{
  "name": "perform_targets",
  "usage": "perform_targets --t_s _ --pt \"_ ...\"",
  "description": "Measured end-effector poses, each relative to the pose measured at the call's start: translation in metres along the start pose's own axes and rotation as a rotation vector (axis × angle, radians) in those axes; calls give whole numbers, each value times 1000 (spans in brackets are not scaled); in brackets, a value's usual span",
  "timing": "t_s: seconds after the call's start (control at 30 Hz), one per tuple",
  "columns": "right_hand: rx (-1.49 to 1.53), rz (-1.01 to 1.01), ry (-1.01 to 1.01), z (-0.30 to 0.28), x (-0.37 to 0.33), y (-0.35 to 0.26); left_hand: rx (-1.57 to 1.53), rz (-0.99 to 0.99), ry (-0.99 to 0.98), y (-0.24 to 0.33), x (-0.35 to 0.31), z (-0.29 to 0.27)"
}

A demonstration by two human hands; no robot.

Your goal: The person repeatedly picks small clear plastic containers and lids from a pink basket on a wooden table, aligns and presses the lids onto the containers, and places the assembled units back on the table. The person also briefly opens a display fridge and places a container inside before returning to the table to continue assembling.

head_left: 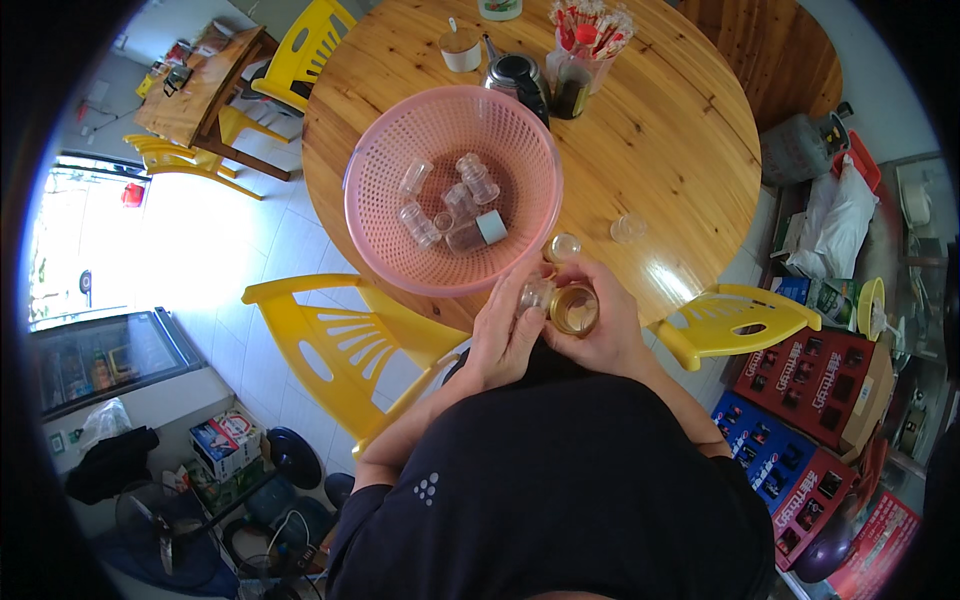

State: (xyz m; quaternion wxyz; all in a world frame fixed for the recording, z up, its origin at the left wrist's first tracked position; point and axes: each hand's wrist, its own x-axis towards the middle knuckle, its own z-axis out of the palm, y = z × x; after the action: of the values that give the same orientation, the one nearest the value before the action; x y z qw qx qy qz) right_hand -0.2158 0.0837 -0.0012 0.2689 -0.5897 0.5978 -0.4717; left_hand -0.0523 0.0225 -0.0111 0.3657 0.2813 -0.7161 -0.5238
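Note:
At the table's near edge my two hands are close together. My left hand (pixel 503 335) is closed on a small clear plastic jar (pixel 537 293), its fingers partly hiding it. My right hand (pixel 612 325) is closed around a round jar with a gold-coloured rim (pixel 574 310), tilted so its round end faces up. Just beyond my fingers stands another small clear jar (pixel 564 247). A further clear jar (pixel 629 229) sits farther right on the wood. The pink mesh basket (pixel 366 235), ahead and to the left, contains several small clear bottles (pixel 420 226) and one white-capped bottle (pixel 468 236).
On the round wooden table (pixel 680 130), behind the basket, are a kettle (pixel 515 72), a white lidded pot (pixel 461 50), a dark bottle (pixel 572 88) and a tub of red-and-white wrapped sticks (pixel 603 40). Yellow chairs (pixel 345 335) flank me. Drink crates (pixel 800 385) are stacked at right.

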Motion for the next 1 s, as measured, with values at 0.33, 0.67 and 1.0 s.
perform_targets --t_s 0.33,0.67,1.0 --pt "393 166 -293 -2 -1 20 270 268 -277 -19 8 4" --pt "543 413 -285 2 -13 31 342 85 -678 -12 9 -1" --pt "208 317 -119 -18 -14 40 43 -95 -426 -27 12 1"
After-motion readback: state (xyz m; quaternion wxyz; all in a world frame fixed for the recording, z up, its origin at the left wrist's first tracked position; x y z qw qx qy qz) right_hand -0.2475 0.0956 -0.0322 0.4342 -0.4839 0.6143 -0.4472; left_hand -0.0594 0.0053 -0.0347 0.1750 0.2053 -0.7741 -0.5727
